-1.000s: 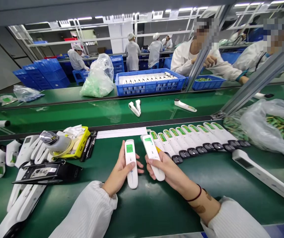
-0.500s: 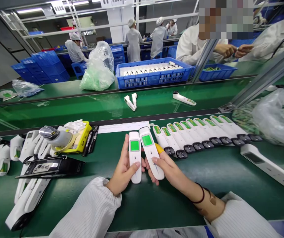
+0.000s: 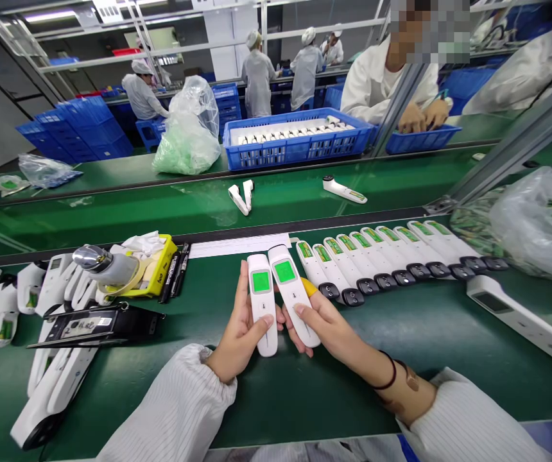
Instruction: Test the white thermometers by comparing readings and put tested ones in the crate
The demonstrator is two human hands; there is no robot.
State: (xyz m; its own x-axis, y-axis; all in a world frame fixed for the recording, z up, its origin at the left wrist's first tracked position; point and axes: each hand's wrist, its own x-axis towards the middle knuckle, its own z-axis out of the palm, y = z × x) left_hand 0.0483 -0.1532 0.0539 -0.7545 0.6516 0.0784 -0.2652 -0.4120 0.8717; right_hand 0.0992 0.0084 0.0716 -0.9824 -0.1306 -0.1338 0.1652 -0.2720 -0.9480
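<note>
In my left hand (image 3: 239,325) is a white infrared thermometer (image 3: 263,305), held upright with the thumb on its lower front. My right hand (image 3: 321,317) grips a second infrared thermometer (image 3: 289,292), which leans a little to the left. Both screens glow green, and the two devices are side by side with their tops nearly touching. A yellow cover sits on one finger of my right hand. Beyond that hand lies a row of several white thermometers (image 3: 372,256), their battery compartments showing green and their black heads toward me. Another thermometer (image 3: 526,321) rests at the right.
At the left are piled thermometers (image 3: 59,385), a black device (image 3: 97,324), a metal-topped bottle (image 3: 107,264), a yellow bin (image 3: 169,256) and markers (image 3: 174,274). Behind runs a green conveyor (image 3: 285,192) with loose thermometers. A blue crate (image 3: 300,151) stands beyond, and a co-worker (image 3: 377,80) sits opposite.
Both hands keep their hold on the thermometers, almost unmoved. The loose thermometers on the conveyor have shifted left. The co-worker's hands have lowered into a blue bin.
</note>
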